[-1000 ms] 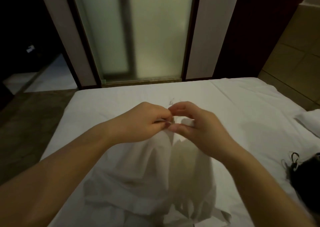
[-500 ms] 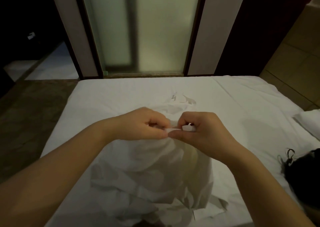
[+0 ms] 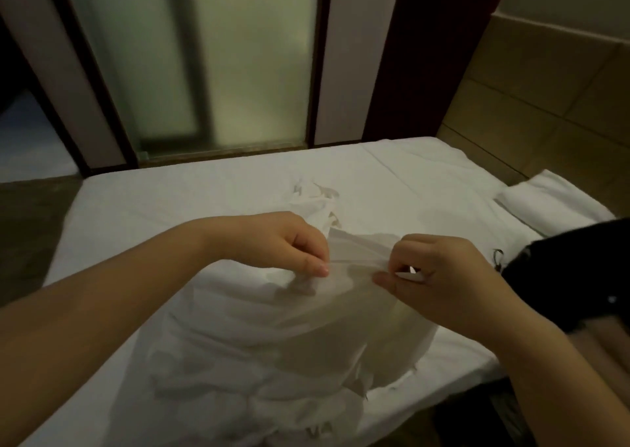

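Above the near half of the bed (image 3: 170, 194), the white cloth (image 3: 272, 337) hangs from both hands. A second ago the left hand (image 3: 283, 245) and right hand (image 3: 439, 276) met at one spot on its top edge. Now they have drawn apart, each pinching that edge between thumb and fingertips, so a short span is pulled taut, probably to open or straighten it. The thin, soft, creased fabric falls in loose folds onto the bed, and its lower edge looks frayed.
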`<state>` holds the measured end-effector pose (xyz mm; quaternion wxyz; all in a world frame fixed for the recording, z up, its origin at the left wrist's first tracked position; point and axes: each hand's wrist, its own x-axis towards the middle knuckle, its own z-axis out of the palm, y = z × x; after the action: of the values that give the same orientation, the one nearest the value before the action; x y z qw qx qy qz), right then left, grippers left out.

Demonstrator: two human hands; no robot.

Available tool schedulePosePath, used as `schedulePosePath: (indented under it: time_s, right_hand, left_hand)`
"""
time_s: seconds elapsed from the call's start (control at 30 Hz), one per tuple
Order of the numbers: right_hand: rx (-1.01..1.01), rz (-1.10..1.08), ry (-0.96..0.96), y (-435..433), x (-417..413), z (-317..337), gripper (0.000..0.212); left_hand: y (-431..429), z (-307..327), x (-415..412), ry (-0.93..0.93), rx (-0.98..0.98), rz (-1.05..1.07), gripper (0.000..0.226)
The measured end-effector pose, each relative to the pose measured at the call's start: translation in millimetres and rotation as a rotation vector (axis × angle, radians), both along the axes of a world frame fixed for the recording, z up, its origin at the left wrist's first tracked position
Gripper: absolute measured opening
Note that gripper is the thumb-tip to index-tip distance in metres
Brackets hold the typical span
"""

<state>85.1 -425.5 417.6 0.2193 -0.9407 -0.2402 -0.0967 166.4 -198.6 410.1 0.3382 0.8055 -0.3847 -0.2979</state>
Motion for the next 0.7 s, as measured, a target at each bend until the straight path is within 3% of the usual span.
schedulePosePath:
  time_s: [0.2, 0.47, 0.7]
  right_hand:
    - [-0.037, -0.035, -0.168, -27.3, -29.1, -21.9, 0.029]
    - [-0.073, -0.042, -0.161, -37.9, -54.1, -41.1, 0.033]
    - [-0.059, -0.040, -0.080, -38.7, -54.3, -40.2, 0.025]
  left_hand:
    - [-35.7, -15.4, -5.3, 0.130, 0.006, -0.010, 0.020]
    - [-63.4, -42.9, -3.5, 0.216, 0.071, -0.089, 0.022]
    - [-80.6, -25.1, 8.1, -0.074, -0.072, -0.039, 0.030]
